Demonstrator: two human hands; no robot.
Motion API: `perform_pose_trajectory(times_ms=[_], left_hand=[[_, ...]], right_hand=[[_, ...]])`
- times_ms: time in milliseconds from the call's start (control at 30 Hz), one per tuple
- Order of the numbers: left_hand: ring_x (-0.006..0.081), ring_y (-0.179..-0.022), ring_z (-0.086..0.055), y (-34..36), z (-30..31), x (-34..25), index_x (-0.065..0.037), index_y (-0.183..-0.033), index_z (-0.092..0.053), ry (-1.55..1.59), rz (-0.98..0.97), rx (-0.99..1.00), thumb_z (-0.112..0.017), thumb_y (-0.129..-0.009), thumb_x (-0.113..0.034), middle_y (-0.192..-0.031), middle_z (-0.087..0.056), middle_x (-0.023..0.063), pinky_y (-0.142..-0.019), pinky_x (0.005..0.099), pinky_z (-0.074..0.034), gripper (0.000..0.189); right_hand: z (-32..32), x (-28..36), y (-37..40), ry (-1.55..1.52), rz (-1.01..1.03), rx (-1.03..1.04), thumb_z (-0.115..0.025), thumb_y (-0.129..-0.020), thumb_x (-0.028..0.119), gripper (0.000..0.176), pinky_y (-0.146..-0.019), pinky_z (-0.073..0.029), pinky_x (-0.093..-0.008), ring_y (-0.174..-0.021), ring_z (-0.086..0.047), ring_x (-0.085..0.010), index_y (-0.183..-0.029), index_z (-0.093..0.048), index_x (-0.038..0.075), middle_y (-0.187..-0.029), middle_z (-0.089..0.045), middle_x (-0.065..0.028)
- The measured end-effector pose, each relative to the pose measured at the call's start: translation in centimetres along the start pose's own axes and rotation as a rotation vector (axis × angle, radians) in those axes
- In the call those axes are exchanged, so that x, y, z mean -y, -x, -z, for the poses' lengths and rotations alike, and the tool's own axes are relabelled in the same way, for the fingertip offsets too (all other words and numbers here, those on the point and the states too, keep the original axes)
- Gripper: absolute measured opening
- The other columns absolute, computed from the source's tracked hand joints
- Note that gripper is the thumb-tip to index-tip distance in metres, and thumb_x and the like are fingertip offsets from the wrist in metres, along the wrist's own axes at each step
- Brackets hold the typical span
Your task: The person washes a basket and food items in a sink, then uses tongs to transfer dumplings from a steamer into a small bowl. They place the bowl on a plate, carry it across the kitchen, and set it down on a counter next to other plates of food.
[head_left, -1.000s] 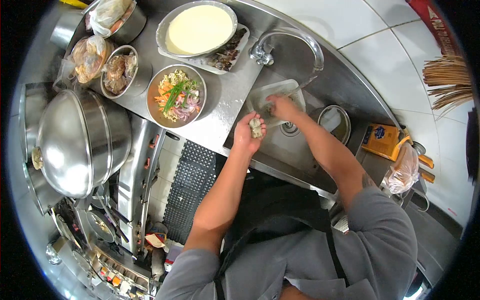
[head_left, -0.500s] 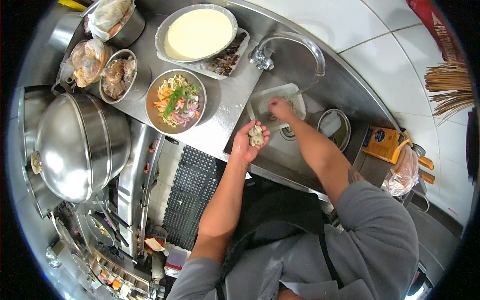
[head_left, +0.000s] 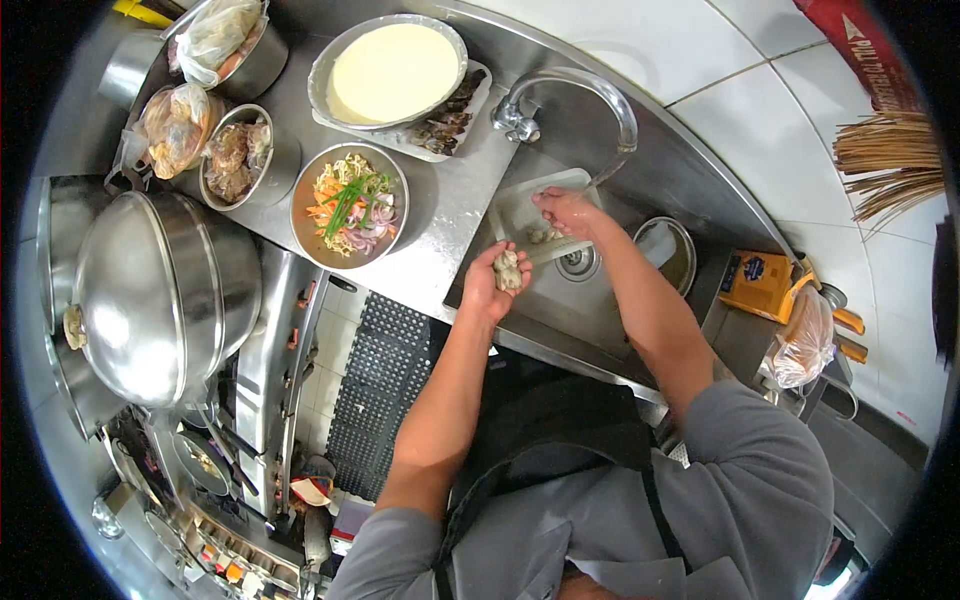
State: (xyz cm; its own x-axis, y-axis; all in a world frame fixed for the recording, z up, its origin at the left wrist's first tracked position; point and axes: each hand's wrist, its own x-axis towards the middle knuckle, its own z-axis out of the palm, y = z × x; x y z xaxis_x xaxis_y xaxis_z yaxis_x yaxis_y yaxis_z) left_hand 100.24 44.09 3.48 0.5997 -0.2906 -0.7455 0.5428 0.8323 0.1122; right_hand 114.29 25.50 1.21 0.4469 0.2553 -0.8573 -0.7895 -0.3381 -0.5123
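Observation:
My left hand (head_left: 492, 284) is palm up at the sink's near left side, its fingers curled around several pale, wet pieces that look like peeled shrimp (head_left: 508, 270). Over a white plastic tray (head_left: 515, 205) in the sink, my right hand (head_left: 568, 212) has its fingers bent together. Anything between those fingertips is too small to make out. A few more pale pieces (head_left: 543, 235) lie in the tray below the right hand. The curved faucet (head_left: 628, 115) has its spout just above the right hand.
A metal pot (head_left: 690, 250) stands in the sink (head_left: 600, 315) at right. On the counter are a bowl of cut vegetables (head_left: 350, 205), a large bowl of pale yellow liquid (head_left: 395, 70) and a tray of dark shrimp-like pieces (head_left: 450, 125). A big lidded pot (head_left: 140, 300) stands left.
My right hand has moved slightly right within the tray, and the pale pieces beneath it show more clearly. My left hand keeps its place, still holding its pieces. The view has shifted slightly.

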Motion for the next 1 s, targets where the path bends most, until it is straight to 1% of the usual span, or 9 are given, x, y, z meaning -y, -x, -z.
perform_pose_trajectory(times_ms=[100, 200, 300, 400, 500, 600, 700, 900, 1000], left_hand=[[0.0235, -0.072, -0.061, -2.2, 0.4, 0.5, -0.007, -0.097, -0.055, 0.028, -0.017, -0.043, -0.05, -0.096, -0.023, -0.085, -0.062, 0.0115, -0.063, 0.0335, -0.054, 0.016], [0.0227, -0.07, -0.059, -3.9, -1.9, 0.3, -0.008, -0.094, -0.054, 0.061, -0.054, -0.013, -0.05, -0.096, -0.024, -0.084, -0.061, 0.0111, -0.062, 0.033, -0.053, 0.017], [0.022, -0.068, -0.058, -3.7, -3.8, -0.4, -0.009, -0.091, -0.054, 0.094, -0.038, 0.022, -0.051, -0.095, -0.025, -0.082, -0.061, 0.0099, -0.06, 0.0323, -0.052, 0.018], [0.0199, -0.065, -0.057, -3.2, -3.5, -0.8, -0.011, -0.087, -0.055, 0.112, -0.011, 0.087, -0.054, -0.094, -0.028, -0.08, -0.061, 0.0074, -0.057, 0.0298, -0.049, 0.019], [0.0185, -0.064, -0.056, -0.9, -2.6, -0.4, -0.011, -0.087, -0.056, 0.1, 0.006, 0.088, -0.055, -0.092, -0.03, -0.08, -0.062, 0.0067, -0.054, 0.028, -0.046, 0.02], [0.0185, -0.064, -0.056, 1.3, -2.3, 0.3, -0.011, -0.088, -0.057, 0.099, 0.011, -0.003, -0.055, -0.092, -0.029, -0.081, -0.062, 0.0067, -0.053, 0.0285, -0.046, 0.019], [0.0197, -0.064, -0.058, 1.9, -1.5, 1.1, -0.01, -0.09, -0.057, 0.047, 0.012, -0.017, -0.055, -0.093, -0.029, -0.081, -0.063, 0.0076, -0.054, 0.0301, -0.048, 0.019], [0.0208, -0.064, -0.06, 1.4, -0.9, 1.1, -0.009, -0.091, -0.058, 0.016, 0.003, 0.02, -0.056, -0.093, -0.028, -0.081, -0.063, 0.008, -0.053, 0.0313, -0.05, 0.019], [0.0206, -0.063, -0.06, 1.5, -0.8, 1.0, -0.009, -0.091, -0.058, 0.002, -0.011, 0.037, -0.056, -0.093, -0.028, -0.08, -0.063, 0.0079, -0.053, 0.0312, -0.05, 0.019]], right_hand=[[-0.5, 1.2, 2.6, 0.473, 0.191, -0.063, -0.059, -0.093, 0.017, 0.025, -0.061, -0.046, -0.0275, -0.071, -0.054, -0.0127, -0.117, -0.055, 0.011, -0.087, -0.059, -0.0021], [-1.4, 3.2, 6.9, 0.605, 0.386, 0.251, -0.057, -0.094, 0.02, 0.027, -0.07, -0.048, -0.0303, -0.077, -0.059, -0.0168, -0.119, -0.057, 0.011, -0.09, -0.064, -0.0057], [-0.6, 3.2, 7.6, 0.788, 0.645, 0.035, -0.055, -0.093, 0.018, 0.028, -0.08, -0.05, -0.0358, -0.09, -0.064, -0.0233, -0.119, -0.061, 0.009, -0.1, -0.068, -0.0125], [2.4, 0.4, 2.2, 1.126, 0.449, -0.391, -0.053, -0.088, 0.012, 0.036, -0.088, -0.049, -0.038, -0.103, -0.062, -0.0277, -0.123, -0.058, 0.01, -0.115, -0.065, -0.0156], [2.1, -2.9, -0.2, 1.705, 0.261, -0.429, -0.053, -0.085, 0.011, 0.036, -0.09, -0.048, -0.0428, -0.11, -0.058, -0.0343, -0.12, -0.06, 0.006, -0.118, -0.064, -0.0169], [2.7, -6.6, -3.0, 1.825, 0.539, -0.443, -0.056, -0.083, 0.015, 0.034, -0.091, -0.048, -0.0443, -0.115, -0.055, -0.0358, -0.115, -0.061, 0.004, -0.117, -0.064, -0.0162], [2.6, -6.7, -3.4, 1.741, 0.491, -0.453, -0.059, -0.08, 0.015, 0.035, -0.089, -0.049, -0.0454, -0.112, -0.057, -0.0371, -0.113, -0.061, 0.003, -0.116, -0.063, -0.0174], [2.9, -5.8, -4.6, 1.497, 0.542, -0.171, -0.06, -0.074, 0.003, 0.034, -0.087, -0.05, -0.0466, -0.099, -0.063, -0.0402, -0.108, -0.059, -0.001, -0.104, -0.064, -0.0242], [2.9, -5.8, -6.0, 1.491, 0.54, -0.206, -0.059, -0.076, 0.004, 0.031, -0.086, -0.051, -0.046, -0.097, -0.064, -0.0397, -0.106, -0.059, -0.001, -0.101, -0.065, -0.025]])
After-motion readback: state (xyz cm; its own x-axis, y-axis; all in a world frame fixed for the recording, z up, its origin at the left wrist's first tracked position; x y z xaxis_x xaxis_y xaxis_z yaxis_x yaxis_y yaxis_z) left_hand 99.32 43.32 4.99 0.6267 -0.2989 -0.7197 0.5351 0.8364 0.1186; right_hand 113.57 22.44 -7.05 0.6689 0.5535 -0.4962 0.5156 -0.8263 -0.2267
